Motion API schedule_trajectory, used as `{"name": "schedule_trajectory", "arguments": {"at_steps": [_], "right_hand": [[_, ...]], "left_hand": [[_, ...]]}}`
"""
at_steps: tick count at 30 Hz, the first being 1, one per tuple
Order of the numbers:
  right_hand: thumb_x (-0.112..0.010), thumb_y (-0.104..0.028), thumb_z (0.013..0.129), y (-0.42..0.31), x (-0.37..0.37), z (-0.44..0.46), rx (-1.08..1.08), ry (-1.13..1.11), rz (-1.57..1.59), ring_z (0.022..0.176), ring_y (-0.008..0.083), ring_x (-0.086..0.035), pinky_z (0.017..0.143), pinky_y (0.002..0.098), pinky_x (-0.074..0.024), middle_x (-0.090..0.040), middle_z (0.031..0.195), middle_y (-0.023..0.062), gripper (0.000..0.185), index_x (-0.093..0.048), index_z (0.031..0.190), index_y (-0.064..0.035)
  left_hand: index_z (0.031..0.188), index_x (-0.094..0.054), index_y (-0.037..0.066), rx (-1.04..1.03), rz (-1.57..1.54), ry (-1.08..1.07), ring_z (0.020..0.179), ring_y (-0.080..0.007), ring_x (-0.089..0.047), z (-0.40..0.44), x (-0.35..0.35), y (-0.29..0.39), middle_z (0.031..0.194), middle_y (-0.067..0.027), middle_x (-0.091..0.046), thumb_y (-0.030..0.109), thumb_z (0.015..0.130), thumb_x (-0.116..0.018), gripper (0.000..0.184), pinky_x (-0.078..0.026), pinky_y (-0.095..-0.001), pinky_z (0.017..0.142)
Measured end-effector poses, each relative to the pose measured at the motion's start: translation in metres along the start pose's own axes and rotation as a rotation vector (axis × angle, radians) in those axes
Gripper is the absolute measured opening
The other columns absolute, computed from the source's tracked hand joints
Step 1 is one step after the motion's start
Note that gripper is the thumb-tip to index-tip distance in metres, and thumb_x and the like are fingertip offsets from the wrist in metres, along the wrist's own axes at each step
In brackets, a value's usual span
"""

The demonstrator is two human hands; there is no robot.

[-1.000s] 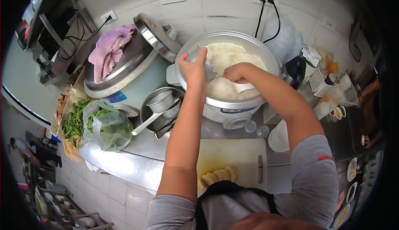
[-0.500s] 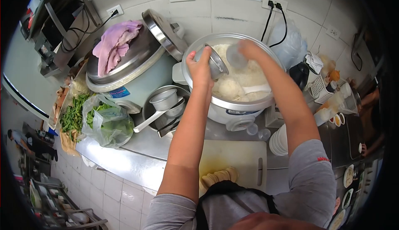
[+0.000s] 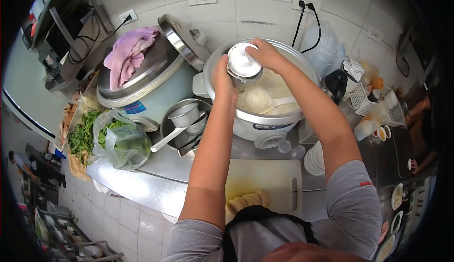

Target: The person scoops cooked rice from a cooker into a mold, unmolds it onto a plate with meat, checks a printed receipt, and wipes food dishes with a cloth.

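Over the open rice cooker, my left hand grips a metal bowl by its left side. My right hand has its fingers closed on a round, shiny metal cup, which is held at the mouth of the bowl. Whatever lies between cup and bowl is hidden. White rice fills much of the cooker below. A rounded mound of rice sits near the front, with a white paddle lying beside it.
A second cooker with a pink cloth stands left. In front are a pot with ladles, bagged greens and a cutting board with pale slices. White bowls and baskets are right. Another person is far left.
My right hand left the rice, rose with the cup and moved left to the bowl. The bowl in my left hand was tilted and now lies beneath the cup. The rounded rice mound has come into view.
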State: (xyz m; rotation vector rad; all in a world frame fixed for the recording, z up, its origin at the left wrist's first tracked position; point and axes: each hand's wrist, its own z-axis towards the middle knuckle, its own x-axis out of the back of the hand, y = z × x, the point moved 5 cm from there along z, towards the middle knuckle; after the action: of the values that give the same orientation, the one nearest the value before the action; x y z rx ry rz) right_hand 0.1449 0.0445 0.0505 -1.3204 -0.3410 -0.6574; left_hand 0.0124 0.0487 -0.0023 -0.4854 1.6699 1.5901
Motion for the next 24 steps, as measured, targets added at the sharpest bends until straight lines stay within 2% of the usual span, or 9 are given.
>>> {"name": "schedule_trajectory", "arguments": {"at_steps": [2, 6, 8, 10, 12, 14, 17, 20, 24], "right_hand": [[-0.054, -0.024, 0.077, -0.002, 0.003, 0.006, 0.092, 0.042, -0.138, 0.081, 0.0284, -0.054, 0.074, 0.0325, -0.0436, -0.054, 0.099, 0.0175, 0.029, -0.056, 0.099, -0.0045], [-0.046, -0.032, 0.079, -0.018, 0.034, 0.003, 0.462, 0.325, -0.327, 0.08, 0.0306, -0.054, 0.073, 0.0375, -0.0425, -0.058, 0.09, 0.0177, 0.033, -0.059, 0.093, -0.005], [-0.048, -0.023, 0.078, 0.013, 0.041, 0.003, 0.162, 0.142, -0.577, 0.076, 0.0309, -0.056, 0.071, 0.0352, -0.0431, -0.06, 0.085, 0.0177, 0.028, -0.061, 0.09, -0.0012], [-0.05, -0.027, 0.076, 0.075, 0.017, -0.006, 0.099, -0.477, -0.876, 0.075, 0.0297, -0.056, 0.071, 0.0354, -0.0429, -0.06, 0.083, 0.0171, 0.028, -0.061, 0.086, -0.0029], [-0.055, -0.031, 0.071, 0.076, 0.007, -0.051, 0.003, -0.656, -0.75, 0.073, 0.0282, -0.056, 0.068, 0.0357, -0.0429, -0.06, 0.079, 0.0157, 0.03, -0.061, 0.081, -0.0034], [-0.059, -0.032, 0.066, 0.08, 0.001, -0.071, -0.127, -0.738, -0.682, 0.072, 0.027, -0.056, 0.066, 0.035, -0.0428, -0.06, 0.077, 0.0147, 0.032, -0.06, 0.078, -0.0021], [-0.061, -0.03, 0.065, 0.091, -0.004, -0.073, -0.03, -0.736, -0.718, 0.073, 0.0272, -0.056, 0.066, 0.0342, -0.0428, -0.059, 0.077, 0.0145, 0.031, -0.06, 0.077, -0.002], [-0.06, -0.031, 0.066, 0.09, -0.005, -0.072, 0.087, -0.613, -0.643, 0.072, 0.0277, -0.056, 0.065, 0.0348, -0.0425, -0.059, 0.077, 0.0154, 0.031, -0.06, 0.076, -0.0018], [-0.061, -0.031, 0.065, 0.065, 0.003, -0.082, 0.072, -0.484, -0.64, 0.072, 0.0273, -0.056, 0.064, 0.0348, -0.0425, -0.059, 0.076, 0.0154, 0.03, -0.059, 0.074, -0.0021]], "left_hand": [[0.106, -0.047, 0.0, 0.176, -0.149, -0.066, 0.099, -0.0217, -0.05, -0.005, -0.007, -0.007, 0.108, -0.011, -0.052, 0.023, 0.079, -0.047, 0.036, -0.04, -0.0349, 0.086], [0.108, -0.044, -0.001, 0.099, -0.199, 0.006, 0.104, -0.0231, -0.047, -0.008, -0.007, 0.0, 0.112, -0.0122, -0.049, 0.02, 0.079, -0.044, 0.036, -0.036, -0.0368, 0.091], [0.107, -0.045, 0.0, 0.064, -0.202, 0.021, 0.101, -0.0217, -0.049, -0.008, -0.005, 0.001, 0.109, -0.011, -0.05, 0.021, 0.08, -0.045, 0.034, -0.038, -0.0348, 0.089], [0.106, -0.045, 0.0, 0.046, -0.211, 0.035, 0.1, -0.0211, -0.049, -0.007, -0.005, 0.003, 0.108, -0.0105, -0.05, 0.021, 0.08, -0.046, 0.034, -0.039, -0.0339, 0.088], [0.107, -0.044, 0.0, 0.045, -0.22, 0.056, 0.1, -0.0215, -0.049, -0.007, -0.003, 0.004, 0.108, -0.0105, -0.05, 0.021, 0.08, -0.046, 0.034, -0.039, -0.0342, 0.088], [0.108, -0.044, 0.0, 0.045, -0.242, 0.099, 0.1, -0.0219, -0.048, -0.007, -0.001, 0.004, 0.109, -0.0109, -0.049, 0.021, 0.08, -0.047, 0.035, -0.039, -0.035, 0.087], [0.111, -0.04, 0.0, 0.041, -0.26, 0.078, 0.103, -0.0238, -0.046, -0.006, 0.0, 0.003, 0.112, -0.0114, -0.047, 0.021, 0.08, -0.046, 0.038, -0.038, -0.0376, 0.089], [0.112, -0.038, 0.0, 0.018, -0.275, 0.053, 0.104, -0.0243, -0.045, 0.0, 0.005, 0.001, 0.113, -0.0115, -0.045, 0.021, 0.08, -0.045, 0.039, -0.037, -0.0393, 0.089], [0.111, -0.04, 0.0, 0.013, -0.296, 0.085, 0.103, -0.0238, -0.046, -0.007, -0.001, 0.006, 0.113, -0.0115, -0.046, 0.02, 0.08, -0.045, 0.037, -0.037, -0.039, 0.089]]}}
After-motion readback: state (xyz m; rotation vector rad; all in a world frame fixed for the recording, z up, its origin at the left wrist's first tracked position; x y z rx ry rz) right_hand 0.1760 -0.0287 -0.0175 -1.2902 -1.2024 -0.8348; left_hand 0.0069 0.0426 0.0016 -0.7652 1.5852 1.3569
